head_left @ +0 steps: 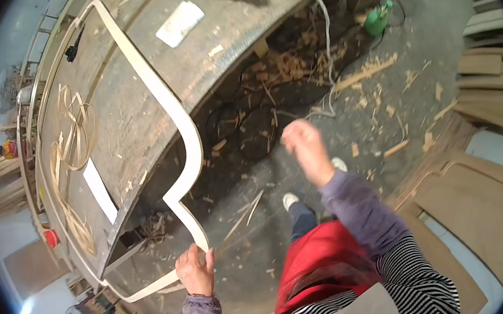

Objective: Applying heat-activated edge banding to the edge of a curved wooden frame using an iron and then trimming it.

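while left hand (pixel 195 272) grips curved wood strip (pixel 167 104) (long axis running away over workbench (pixel 137 117)), right hand (pixel 304 145) blurred, state unclear.

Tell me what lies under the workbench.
Under the workbench, where its edge ends, wood scraps, shavings and dark cables lie on the floor. Further in, the benchtop covers everything. The left hand holds the curved pale wooden frame that crosses that edge.

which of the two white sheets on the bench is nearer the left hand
The long narrow sheet at the bench's near end, beside the coiled wood strips; the other white sheet lies far up the bench, well away from the left hand.
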Motion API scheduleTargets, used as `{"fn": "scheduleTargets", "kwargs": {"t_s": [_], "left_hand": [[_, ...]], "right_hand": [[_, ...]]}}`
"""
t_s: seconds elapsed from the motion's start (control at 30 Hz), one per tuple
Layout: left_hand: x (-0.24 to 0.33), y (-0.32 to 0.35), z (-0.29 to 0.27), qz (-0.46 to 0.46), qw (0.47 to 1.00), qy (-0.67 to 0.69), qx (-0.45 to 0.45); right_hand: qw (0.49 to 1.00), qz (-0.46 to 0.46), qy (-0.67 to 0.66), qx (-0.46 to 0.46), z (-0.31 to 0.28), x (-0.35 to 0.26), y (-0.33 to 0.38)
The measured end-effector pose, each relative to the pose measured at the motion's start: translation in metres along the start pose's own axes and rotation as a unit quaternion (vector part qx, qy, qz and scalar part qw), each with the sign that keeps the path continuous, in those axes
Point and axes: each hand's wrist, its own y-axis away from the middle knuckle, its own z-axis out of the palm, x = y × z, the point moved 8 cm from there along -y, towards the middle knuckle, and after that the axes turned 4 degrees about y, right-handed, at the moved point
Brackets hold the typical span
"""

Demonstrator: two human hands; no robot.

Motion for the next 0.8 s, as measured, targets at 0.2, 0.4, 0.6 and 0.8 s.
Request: {"fn": "scheduleTargets", "kwargs": {"t_s": [0.2, 0.4, 0.6, 0.8], "left_hand": [[-0.008, 0.003, -0.002, -0.022, 1.0, 0.02, -0.001], [-0.012, -0.002, 0.001, -0.075, 0.994, 0.069, -0.029], [-0.014, -0.003, 0.001, -0.099, 0.988, 0.121, -0.001], [-0.013, 0.0, -0.014, -0.12, 0.988, 0.1, -0.013]], "right_hand": [[0.95, -0.24, 0.192, 0.049, -0.019, -0.159, -0.101], [0.92, -0.292, 0.251, 0.079, 0.028, -0.219, -0.199], [0.939, -0.273, 0.202, 0.053, 0.06, -0.212, -0.266], [0.947, -0.253, 0.185, 0.073, 0.071, -0.204, -0.293]]}}
